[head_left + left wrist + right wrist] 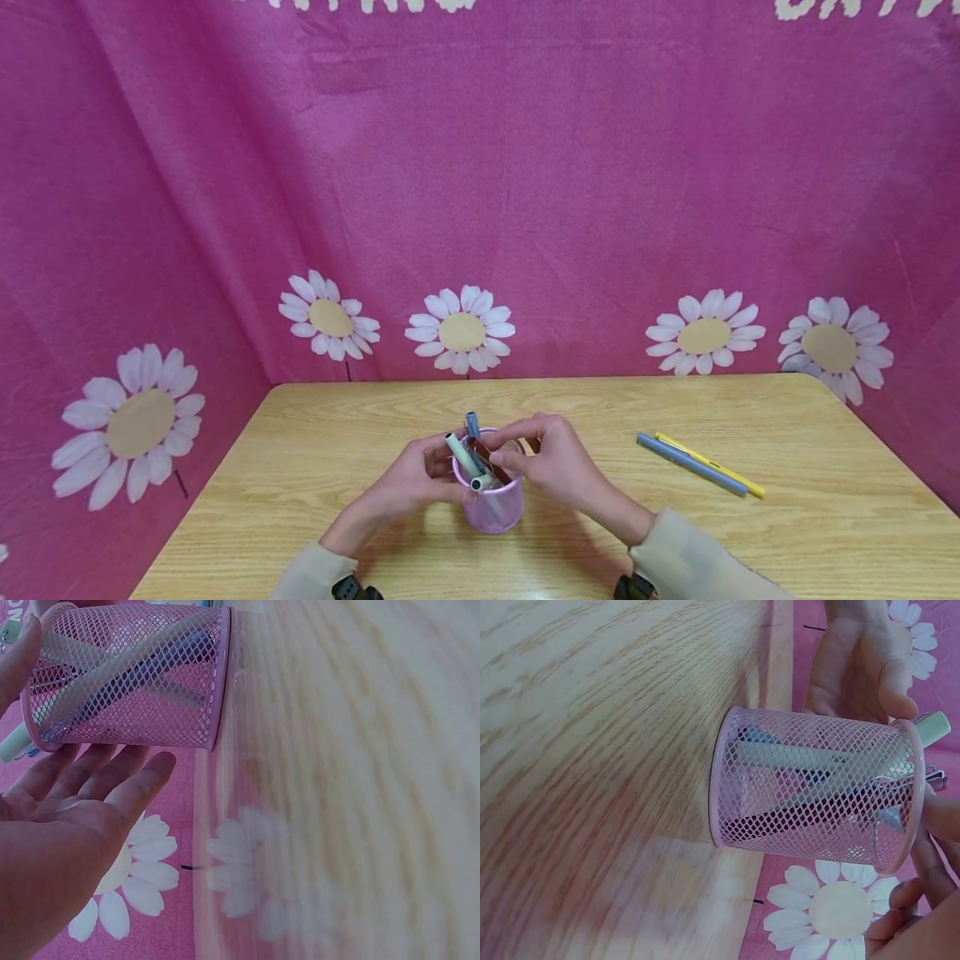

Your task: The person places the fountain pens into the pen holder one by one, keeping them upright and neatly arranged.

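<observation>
A pink mesh pen cup (495,512) stands upright on the wooden table. My left hand (408,479) holds it by the rim, thumb in front and fingers round the far left side. Inside lean two light green pens (460,452), a blue pen (472,423) and a dark red pen (502,475). Reaching over the rim from the right, my right hand (561,461) pinches the upper part of the dark red pen between thumb and forefinger. Through the mesh (810,787) in the right wrist view, the pens cross at slants, their lower ends within the cup.
To the right on the table (600,408) lie a blue-grey pen (690,464) and a yellow pen (712,463), side by side at a slant. A pink curtain (570,208) printed with white daisies hangs behind the table and along its left side.
</observation>
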Available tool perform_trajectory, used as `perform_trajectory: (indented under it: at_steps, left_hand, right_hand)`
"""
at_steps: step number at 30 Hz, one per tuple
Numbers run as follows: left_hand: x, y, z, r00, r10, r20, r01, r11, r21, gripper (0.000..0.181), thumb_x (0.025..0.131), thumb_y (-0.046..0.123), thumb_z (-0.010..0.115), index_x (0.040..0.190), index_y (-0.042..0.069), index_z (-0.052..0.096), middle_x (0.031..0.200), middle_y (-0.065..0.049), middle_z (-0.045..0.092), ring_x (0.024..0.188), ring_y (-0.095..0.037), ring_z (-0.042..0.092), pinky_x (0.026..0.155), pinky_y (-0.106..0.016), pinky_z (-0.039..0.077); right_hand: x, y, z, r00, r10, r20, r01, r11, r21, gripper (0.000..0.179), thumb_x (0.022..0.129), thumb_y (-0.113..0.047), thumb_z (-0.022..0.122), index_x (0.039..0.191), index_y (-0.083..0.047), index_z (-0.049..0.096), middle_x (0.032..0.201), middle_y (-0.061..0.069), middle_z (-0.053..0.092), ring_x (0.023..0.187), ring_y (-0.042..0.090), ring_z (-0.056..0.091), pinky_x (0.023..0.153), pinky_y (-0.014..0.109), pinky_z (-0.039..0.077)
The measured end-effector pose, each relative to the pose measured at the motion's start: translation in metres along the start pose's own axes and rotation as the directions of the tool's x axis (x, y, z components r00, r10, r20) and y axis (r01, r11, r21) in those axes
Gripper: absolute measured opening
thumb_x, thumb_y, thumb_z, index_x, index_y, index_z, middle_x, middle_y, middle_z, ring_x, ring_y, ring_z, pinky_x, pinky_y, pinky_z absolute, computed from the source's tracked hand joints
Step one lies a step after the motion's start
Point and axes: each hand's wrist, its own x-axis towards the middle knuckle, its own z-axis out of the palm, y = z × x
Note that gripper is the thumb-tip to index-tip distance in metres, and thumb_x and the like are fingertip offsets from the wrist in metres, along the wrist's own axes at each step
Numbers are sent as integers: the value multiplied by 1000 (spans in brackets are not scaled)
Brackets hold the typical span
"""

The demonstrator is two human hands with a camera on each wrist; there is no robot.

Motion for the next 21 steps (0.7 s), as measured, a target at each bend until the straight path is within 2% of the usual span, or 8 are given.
perform_trajectory:
  at_steps: [3,7,11,17,21]
  left_hand:
    - [0,0,0,1000,0,4,0,1000,-3,64,88,3,82,145,-8,55,125,-18,71,111,-25,69,96,-34,57]
    - [0,0,0,1000,-7,2,7,1000,-2,63,88,4,83,144,-6,57,126,-17,71,110,-25,70,95,-34,58]
    - [0,1,0,1000,-11,-1,11,1000,2,61,88,6,84,143,-4,58,127,-17,70,108,-27,70,94,-34,58]
    - [-1,2,1,1000,-20,-10,20,1000,4,59,89,6,84,141,-5,59,126,-20,70,108,-28,69,95,-35,58]
    - [0,1,1,1000,-9,-20,9,1000,16,58,88,3,83,139,-8,59,124,-21,70,108,-28,69,96,-34,57]
  right_hand:
    - [-1,-3,-1,1000,19,14,-18,999,-31,16,87,-2,84,97,-14,86,95,-3,78,81,20,52,67,21,40]
    - [-4,-7,-4,999,20,32,-18,997,-70,17,87,-4,84,97,-17,86,89,-6,74,78,23,52,67,23,41]
    - [-8,-9,-7,999,-3,54,9,994,-104,15,88,-7,83,97,-18,86,81,-8,68,73,18,50,65,26,42]
    - [-13,-3,-16,999,-18,36,21,997,-75,10,88,-6,83,97,-12,85,90,-7,75,77,13,55,68,25,45]
    - [-18,2,-30,1000,-26,16,27,994,-105,7,89,-9,84,95,-13,85,87,-9,75,69,11,47,62,23,39]
